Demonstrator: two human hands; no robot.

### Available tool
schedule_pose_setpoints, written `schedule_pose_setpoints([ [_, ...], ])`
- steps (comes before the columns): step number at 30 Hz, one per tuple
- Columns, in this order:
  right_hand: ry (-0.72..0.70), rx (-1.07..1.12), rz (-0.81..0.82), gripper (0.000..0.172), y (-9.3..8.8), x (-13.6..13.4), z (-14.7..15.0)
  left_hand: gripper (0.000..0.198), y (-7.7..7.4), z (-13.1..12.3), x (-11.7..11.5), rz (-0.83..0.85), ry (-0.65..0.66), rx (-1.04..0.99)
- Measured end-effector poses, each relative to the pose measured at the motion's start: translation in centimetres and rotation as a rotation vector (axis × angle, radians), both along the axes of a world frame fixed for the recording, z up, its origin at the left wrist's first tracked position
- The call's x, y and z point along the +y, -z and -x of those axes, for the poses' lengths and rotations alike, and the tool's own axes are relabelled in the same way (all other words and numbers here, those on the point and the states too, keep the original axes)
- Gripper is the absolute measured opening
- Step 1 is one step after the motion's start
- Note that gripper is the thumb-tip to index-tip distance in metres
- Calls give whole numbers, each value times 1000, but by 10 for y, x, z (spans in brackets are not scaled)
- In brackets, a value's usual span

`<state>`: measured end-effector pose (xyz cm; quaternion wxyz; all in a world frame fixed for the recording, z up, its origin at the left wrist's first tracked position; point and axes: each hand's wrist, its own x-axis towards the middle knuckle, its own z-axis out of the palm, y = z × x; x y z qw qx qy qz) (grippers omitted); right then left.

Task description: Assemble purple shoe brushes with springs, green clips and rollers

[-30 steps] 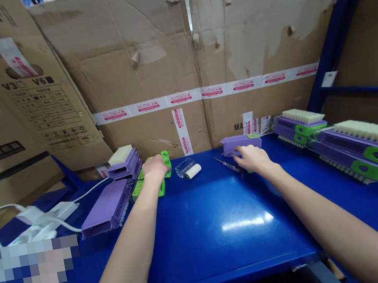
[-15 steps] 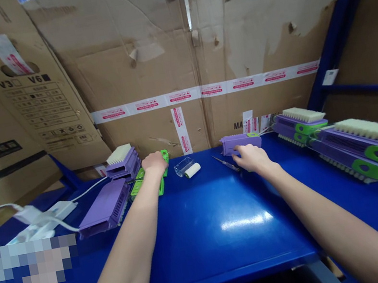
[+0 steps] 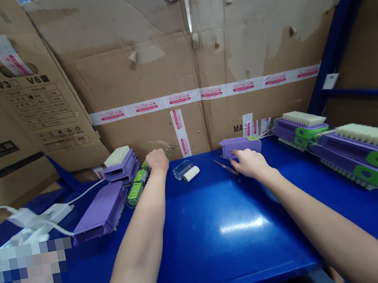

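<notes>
My left hand (image 3: 157, 161) is closed at the back of the blue table, with the back of the hand towards me. Whatever lies in its fingers is mostly hidden; a thin greenish edge shows past the knuckles. Beside its wrist lie green pieces in a clear case (image 3: 137, 187). My right hand (image 3: 250, 163) rests low over the table with fingers apart, between a purple housing with a green end (image 3: 236, 147) and a thin screwdriver (image 3: 225, 166). Its fingertips are close to the screwdriver's handle; contact is unclear. Between the hands are a clear plastic box (image 3: 181, 170) and a small white roll (image 3: 192, 173).
Purple housings (image 3: 101, 210) and a bristled purple brush (image 3: 117, 156) stand at the left, near a white power strip (image 3: 47, 220) with cables. Large purple-green bristled brushes (image 3: 370, 153) line the right side. Cardboard (image 3: 136, 72) walls the back; a blue post (image 3: 332, 23) rises at right.
The green piece that showed right of my left forearm is out of sight there; my left hand has shifted slightly right. My right hand has drawn back slightly from the purple housing.
</notes>
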<state>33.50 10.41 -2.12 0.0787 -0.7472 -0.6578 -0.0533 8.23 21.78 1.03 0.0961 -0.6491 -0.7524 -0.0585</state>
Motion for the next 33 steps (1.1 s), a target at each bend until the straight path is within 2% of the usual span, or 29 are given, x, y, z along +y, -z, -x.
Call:
schedule_pose_setpoints([
  [6, 20, 26, -3, 41, -2, 1, -3, 35, -5, 5, -3, -15, -1, -37],
  [11, 114, 56, 31, 36, -10, 0, -20, 55, -10, -2, -22, -134, -20, -281],
  [13, 101, 55, 126, 34, -11, -2, -29, 59, -11, -8, -33, -162, 7, -362],
  [17, -22, 100, 384, 36, -5, 2, -47, 63, -9, -22, -59, -198, 130, -394],
  [20, -45, 180, 405, 45, 2, 8, -56, 56, -3, -33, -77, -217, 259, -320],
  [24, -69, 295, 433, 29, 2, 10, -58, 44, 14, -41, -93, -202, 524, -136],
  [27, -79, 298, 424, 19, -2, 6, -52, 40, 28, -41, -98, -189, 680, -44],
  [30, -91, 275, 367, 15, -5, 4, -49, 37, 37, -41, -101, -179, 755, 54],
  [33, -129, 267, 156, 13, -6, 6, -46, 35, 40, -42, -105, -190, 796, 103],
])
